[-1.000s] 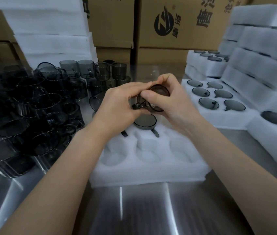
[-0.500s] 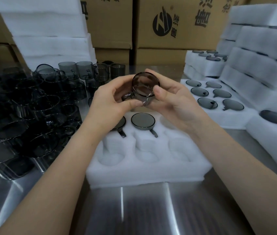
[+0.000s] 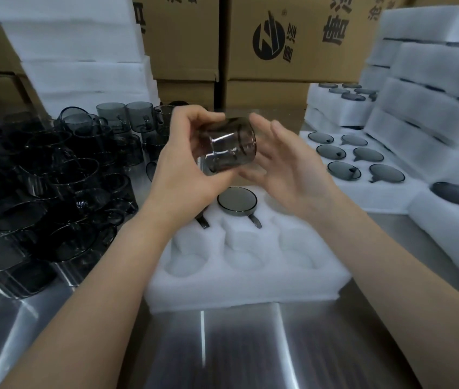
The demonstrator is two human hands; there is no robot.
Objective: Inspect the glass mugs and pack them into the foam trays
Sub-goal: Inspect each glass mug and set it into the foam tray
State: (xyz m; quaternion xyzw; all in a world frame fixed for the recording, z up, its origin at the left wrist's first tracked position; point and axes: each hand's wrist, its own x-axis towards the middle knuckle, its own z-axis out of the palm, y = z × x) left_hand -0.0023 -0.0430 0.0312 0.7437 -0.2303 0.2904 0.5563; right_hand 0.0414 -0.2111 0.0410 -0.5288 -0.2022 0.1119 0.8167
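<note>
We hold one smoky glass mug (image 3: 229, 146) on its side in the air above the foam tray (image 3: 246, 279), which lies on the steel tabletop (image 3: 208, 352) straight in front of us. Our left hand (image 3: 182, 167) grips the mug, thumb under it and fingers (image 3: 194, 115) curled over its top. Our right hand (image 3: 287, 167) is spread open, its fingers just touching the mug's far rim without closing on it. In the tray's back row a packed mug (image 3: 237, 202) sits in its pocket with its handle pointing toward us; the three front pockets hold nothing. A crowd of loose mugs (image 3: 54, 175) stands to the left. Filled trays (image 3: 358, 161) lie to the right, and cardboard boxes (image 3: 293, 37) stand behind.
</note>
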